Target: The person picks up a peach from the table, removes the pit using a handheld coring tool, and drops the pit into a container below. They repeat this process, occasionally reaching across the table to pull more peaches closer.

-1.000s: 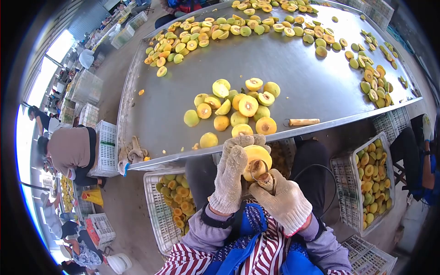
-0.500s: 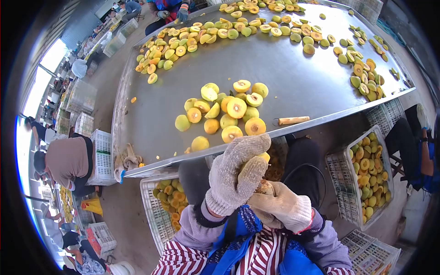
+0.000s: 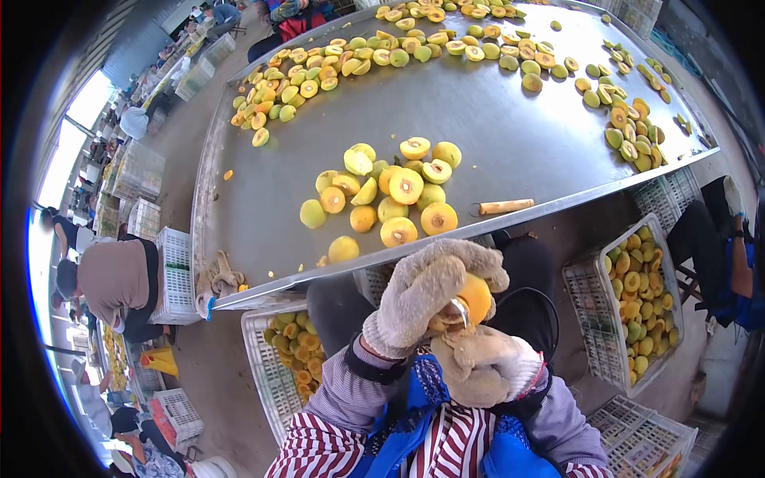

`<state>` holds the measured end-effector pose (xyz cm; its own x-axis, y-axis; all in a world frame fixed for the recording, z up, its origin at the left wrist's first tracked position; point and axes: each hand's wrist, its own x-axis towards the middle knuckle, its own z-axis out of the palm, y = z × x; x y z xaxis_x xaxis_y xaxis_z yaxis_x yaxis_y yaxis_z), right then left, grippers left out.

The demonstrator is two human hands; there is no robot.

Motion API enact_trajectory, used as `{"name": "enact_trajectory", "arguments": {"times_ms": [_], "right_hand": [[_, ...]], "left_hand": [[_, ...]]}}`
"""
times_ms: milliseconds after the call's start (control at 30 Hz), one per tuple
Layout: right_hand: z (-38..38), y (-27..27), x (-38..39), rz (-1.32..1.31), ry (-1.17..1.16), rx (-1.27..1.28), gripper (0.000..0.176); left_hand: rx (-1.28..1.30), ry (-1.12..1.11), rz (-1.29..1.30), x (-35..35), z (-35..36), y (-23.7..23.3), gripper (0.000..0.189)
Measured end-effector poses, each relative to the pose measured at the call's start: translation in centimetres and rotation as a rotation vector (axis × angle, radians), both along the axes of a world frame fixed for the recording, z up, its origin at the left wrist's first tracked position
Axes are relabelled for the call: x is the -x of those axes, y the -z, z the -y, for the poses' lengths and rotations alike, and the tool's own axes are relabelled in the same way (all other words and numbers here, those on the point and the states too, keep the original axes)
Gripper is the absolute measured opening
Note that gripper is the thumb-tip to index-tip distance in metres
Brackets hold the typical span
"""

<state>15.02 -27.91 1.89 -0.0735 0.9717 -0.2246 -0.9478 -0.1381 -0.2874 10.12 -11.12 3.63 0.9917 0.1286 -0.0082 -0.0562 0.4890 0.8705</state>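
My left hand (image 3: 426,291), in a knitted work glove, is wrapped round a cut yellow fruit (image 3: 475,298) in front of my chest. Just below it my right hand (image 3: 484,368), also gloved, is closed round a tool; its metal loop (image 3: 460,312) touches the fruit, and the handle is hidden in the fingers. Beyond my hands a pile of halved fruit (image 3: 406,186) lies near the edge of the metal table (image 3: 319,171). A wooden-handled loop tool (image 3: 507,206) rests on the table edge to the right of the pile.
Crates of fruit stand at lower left (image 3: 271,381) and right (image 3: 594,319). More fruit halves (image 3: 374,56) lie along the table's far side. An empty-looking glove (image 3: 219,279) is on the left corner. Co-workers sit at left (image 3: 119,279), right (image 3: 737,263) and across the table.
My left hand has turned and opened out round the fruit, which now shows its orange side. The tool's metal loop has come into view. The co-worker's gloved hands across the table have moved back.
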Motion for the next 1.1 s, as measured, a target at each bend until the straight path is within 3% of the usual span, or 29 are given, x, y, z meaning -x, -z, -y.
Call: {"name": "enact_trajectory", "arguments": {"times_ms": [67,133,167,267,300,333,400,467,533,567,600,633,667,733,767,833,967,1033,1100], "right_hand": [[-0.2,-0.1,-0.1,0.056,0.064,0.060,0.028],[-0.4,-0.1,-0.7,-0.023,0.127,0.051,0.026],[-0.4,0.0,-0.8,-0.026,0.122,0.053,0.026],[-0.3,0.2,-1.0,-0.117,0.127,0.037,0.027],[-0.2,0.3,-1.0,0.019,0.069,0.045,0.025],[-0.4,-0.1,-1.2,0.162,0.005,0.049,0.023],[0.0,-1.1,-1.5,0.187,-0.039,0.152,0.024],[0.1,-0.2,-2.8,0.343,-0.007,0.298,0.023],[0.0,0.5,-3.1,0.392,-0.033,0.345,0.024],[-0.1,0.9,-3.1,0.545,-0.080,0.405,0.025],[-0.3,1.4,-3.1,0.698,-0.124,0.466,0.025],[-0.6,2.1,-3.0,0.811,-0.161,0.524,0.027],[-0.8,3.0,-2.6,0.808,-0.172,0.518,0.027],[-1.6,4.3,-2.0,1.381,-0.096,0.473,0.028],[-1.8,4.2,-1.8,1.307,-0.080,0.417,0.033],[-2.5,2.6,-1.6,1.287,-0.093,0.438,0.030],[-3.2,0.9,-2.1,1.231,-0.175,0.594,0.025],[-2.8,1.0,-2.0,1.220,-0.148,0.603,0.028],[-2.3,1.1,-1.9,1.202,-0.124,0.608,0.031]], "left_hand": [[-0.006,-0.077,-0.008,-0.5,0.6,0.7,0.056],[-0.454,-0.287,0.079,-0.9,1.0,1.8,0.056],[-0.252,-0.345,0.023,-1.6,1.6,2.0,0.055],[-0.352,-0.282,-0.055,-2.4,-0.1,4.6,0.056],[0.035,-0.247,-0.171,-2.6,0.3,3.6,0.056],[0.247,-0.239,-0.229,-2.6,-0.8,4.2,0.056],[0.068,-0.419,-0.227,-1.5,-2.0,5.4,0.043],[-0.186,-0.470,-0.264,1.7,-2.8,3.2,0.041],[-0.302,-0.730,-0.180,5.3,-5.1,4.4,0.032],[-0.486,-0.788,-0.282,8.6,-7.7,5.9,0.046],[-0.823,-0.858,-0.512,11.0,-9.7,6.1,0.039],[-1.154,-0.723,-0.891,11.1,-9.5,2.8,0.031],[-1.154,-0.729,-0.903,11.8,-10.0,3.1,0.031],[-2.339,-0.556,-0.637,12.5,-11.8,4.5,0.029],[-1.946,-0.645,-0.628,10.5,-11.7,4.9,0.035],[-1.432,-0.581,-0.609,6.2,-12.9,6.9,0.039],[-1.612,-0.443,-0.825,-2.4,-14.7,12.9,0.055],[-1.692,-0.424,-0.912,-3.8,-14.9,12.3,0.060],[-1.345,-0.318,-0.897,-3.0,-15.8,10.6,0.063]]}}
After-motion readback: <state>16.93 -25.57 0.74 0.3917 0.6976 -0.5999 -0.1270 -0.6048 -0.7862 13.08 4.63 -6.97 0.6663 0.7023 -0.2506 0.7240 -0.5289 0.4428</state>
